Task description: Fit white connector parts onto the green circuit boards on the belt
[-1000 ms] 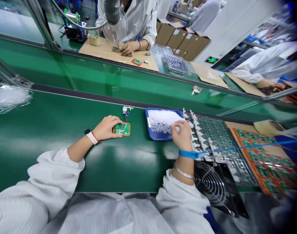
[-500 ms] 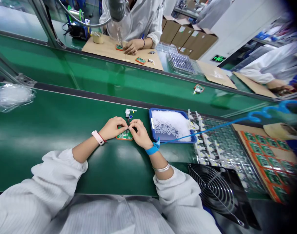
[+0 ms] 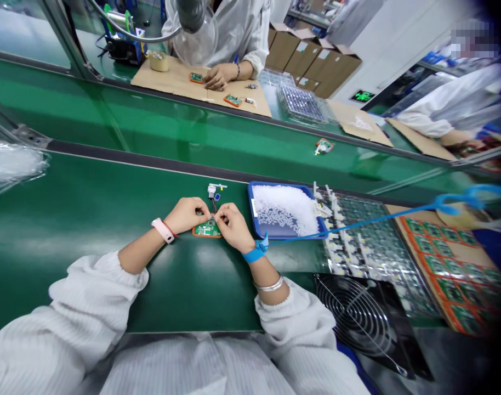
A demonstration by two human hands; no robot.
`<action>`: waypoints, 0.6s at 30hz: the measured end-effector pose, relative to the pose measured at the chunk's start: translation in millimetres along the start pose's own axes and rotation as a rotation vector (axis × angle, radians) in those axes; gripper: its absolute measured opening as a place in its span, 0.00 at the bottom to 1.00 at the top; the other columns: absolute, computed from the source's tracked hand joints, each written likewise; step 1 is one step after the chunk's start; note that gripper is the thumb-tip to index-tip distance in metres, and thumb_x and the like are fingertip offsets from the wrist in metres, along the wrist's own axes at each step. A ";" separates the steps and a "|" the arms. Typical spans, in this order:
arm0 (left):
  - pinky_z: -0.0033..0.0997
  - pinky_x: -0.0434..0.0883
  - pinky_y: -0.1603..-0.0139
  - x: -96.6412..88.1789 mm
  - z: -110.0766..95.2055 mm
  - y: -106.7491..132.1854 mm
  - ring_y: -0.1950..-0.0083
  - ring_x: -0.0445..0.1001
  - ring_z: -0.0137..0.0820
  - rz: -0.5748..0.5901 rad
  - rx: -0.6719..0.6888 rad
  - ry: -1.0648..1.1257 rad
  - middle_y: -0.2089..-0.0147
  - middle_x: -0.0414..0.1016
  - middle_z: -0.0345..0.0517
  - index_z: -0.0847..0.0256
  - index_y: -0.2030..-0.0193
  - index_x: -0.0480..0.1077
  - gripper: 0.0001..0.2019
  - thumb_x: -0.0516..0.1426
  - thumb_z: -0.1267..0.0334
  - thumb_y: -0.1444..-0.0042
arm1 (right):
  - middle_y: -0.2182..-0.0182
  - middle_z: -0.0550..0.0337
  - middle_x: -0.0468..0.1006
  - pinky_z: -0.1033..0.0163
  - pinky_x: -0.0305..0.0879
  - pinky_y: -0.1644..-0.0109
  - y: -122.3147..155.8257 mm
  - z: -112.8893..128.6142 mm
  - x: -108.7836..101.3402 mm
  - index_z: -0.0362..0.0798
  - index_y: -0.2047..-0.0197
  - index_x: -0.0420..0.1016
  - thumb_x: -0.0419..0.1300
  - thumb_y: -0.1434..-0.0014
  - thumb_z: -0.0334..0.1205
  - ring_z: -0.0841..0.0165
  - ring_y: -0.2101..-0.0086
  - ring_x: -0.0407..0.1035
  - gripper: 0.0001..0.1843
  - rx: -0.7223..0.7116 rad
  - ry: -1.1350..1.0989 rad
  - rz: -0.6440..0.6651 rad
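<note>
My left hand (image 3: 187,214) and my right hand (image 3: 233,224) meet over the upper edge of a green circuit board (image 3: 206,229) with an orange rim, lying on the green bench. Both are closed in a pinch, fingertips nearly touching. A small whitish spot shows between them; what each pinch holds is too small to name. Dark and red wires (image 3: 214,205) run up from the board's top edge. Just beyond lie a white connector-like part (image 3: 211,190) and a small blue piece (image 3: 217,197).
Right of my hands stands a blue tray (image 3: 252,219) of small white pieces. Beyond it are rows of white parts (image 3: 336,241), a cardboard sheet of circuit boards (image 3: 443,249) and a black fan (image 3: 357,312). A blue coiled cord (image 3: 369,215) runs from my right wrist. A co-worker's hand (image 3: 220,75) is opposite.
My fingertips have parted slightly, and the wires between them show more clearly. The whole view has shifted a little. Across the bench, the co-worker's hand stays beside a board.
</note>
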State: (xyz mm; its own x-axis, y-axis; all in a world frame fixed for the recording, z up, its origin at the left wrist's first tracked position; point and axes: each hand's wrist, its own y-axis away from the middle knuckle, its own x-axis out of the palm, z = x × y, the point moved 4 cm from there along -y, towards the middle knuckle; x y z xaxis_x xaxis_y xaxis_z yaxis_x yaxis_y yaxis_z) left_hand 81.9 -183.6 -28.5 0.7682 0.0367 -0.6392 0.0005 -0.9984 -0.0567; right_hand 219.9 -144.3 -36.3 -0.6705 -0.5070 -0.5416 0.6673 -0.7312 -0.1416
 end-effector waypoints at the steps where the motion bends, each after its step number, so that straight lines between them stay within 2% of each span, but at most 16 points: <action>1: 0.30 0.68 0.61 -0.2 0.2 1.9 0.64 0.74 0.31 -0.013 0.026 0.002 0.66 0.77 0.43 0.61 0.72 0.74 0.04 0.58 0.65 0.50 | 0.67 0.56 0.65 0.59 0.65 0.62 1.3 3.8 -5.4 0.49 0.74 0.66 0.53 0.44 0.35 0.66 0.64 0.64 0.07 -0.015 -0.005 -0.022; 3: 0.31 0.69 0.59 0.2 0.5 5.5 0.63 0.74 0.32 -0.029 0.082 -0.017 0.64 0.77 0.43 0.61 0.67 0.74 0.06 0.57 0.63 0.49 | 0.66 0.56 0.67 0.59 0.64 0.61 5.1 7.2 -28.2 0.49 0.72 0.68 0.54 0.43 0.37 0.66 0.63 0.65 0.07 -0.067 0.029 -0.107; 6: 0.33 0.70 0.58 1.0 1.6 8.3 0.60 0.75 0.33 -0.041 0.111 -0.027 0.60 0.77 0.44 0.60 0.58 0.71 0.11 0.57 0.61 0.48 | 0.66 0.55 0.69 0.57 0.63 0.58 18.2 -11.1 -90.8 0.48 0.72 0.70 0.55 0.44 0.40 0.64 0.62 0.64 0.08 -0.059 0.205 -0.373; 8: 0.34 0.71 0.57 1.3 2.4 8.3 0.60 0.75 0.34 -0.039 0.094 -0.024 0.60 0.77 0.45 0.60 0.54 0.69 0.14 0.57 0.61 0.48 | 0.68 0.53 0.69 0.55 0.62 0.56 32.9 -40.0 -136.5 0.47 0.74 0.70 0.56 0.47 0.40 0.62 0.62 0.64 0.07 0.075 0.359 -0.551; 9: 0.34 0.71 0.58 1.5 2.6 8.0 0.59 0.75 0.34 -0.035 0.087 -0.028 0.60 0.77 0.45 0.60 0.54 0.69 0.15 0.56 0.61 0.48 | 0.71 0.54 0.69 0.54 0.61 0.55 40.4 -56.5 -155.0 0.47 0.76 0.69 0.56 0.49 0.39 0.61 0.63 0.63 0.07 0.168 0.447 -0.595; 10: 0.35 0.71 0.57 1.6 2.5 7.7 0.59 0.75 0.35 -0.029 0.084 -0.037 0.59 0.77 0.45 0.60 0.54 0.69 0.15 0.56 0.61 0.48 | 0.73 0.54 0.68 0.53 0.60 0.55 47.0 -73.1 -168.8 0.47 0.78 0.68 0.56 0.51 0.39 0.61 0.64 0.63 0.07 0.267 0.510 -0.587; 13: 0.35 0.71 0.57 1.8 2.0 7.1 0.58 0.75 0.35 -0.017 0.086 -0.047 0.58 0.77 0.45 0.60 0.54 0.69 0.14 0.56 0.61 0.48 | 0.76 0.55 0.70 0.53 0.60 0.56 58.8 -107.7 -184.7 0.47 0.80 0.70 0.57 0.53 0.40 0.60 0.66 0.64 0.08 0.404 0.605 -0.477; 18: 0.37 0.70 0.55 2.4 2.9 7.3 0.57 0.75 0.35 -0.012 0.095 -0.066 0.57 0.77 0.46 0.60 0.52 0.68 0.15 0.55 0.61 0.48 | 0.76 0.54 0.72 0.55 0.59 0.58 59.5 -118.7 -176.8 0.46 0.79 0.72 0.55 0.52 0.41 0.62 0.68 0.65 0.10 0.395 0.669 -0.425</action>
State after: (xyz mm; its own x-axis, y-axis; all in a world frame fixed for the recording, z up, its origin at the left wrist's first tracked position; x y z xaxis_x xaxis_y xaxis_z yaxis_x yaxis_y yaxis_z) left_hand 81.9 -190.6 -32.6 0.7248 0.0549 -0.6868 -0.0530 -0.9894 -0.1351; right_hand 416.6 -44.0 -47.3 -0.4237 0.1264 -0.8969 0.1614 -0.9638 -0.2120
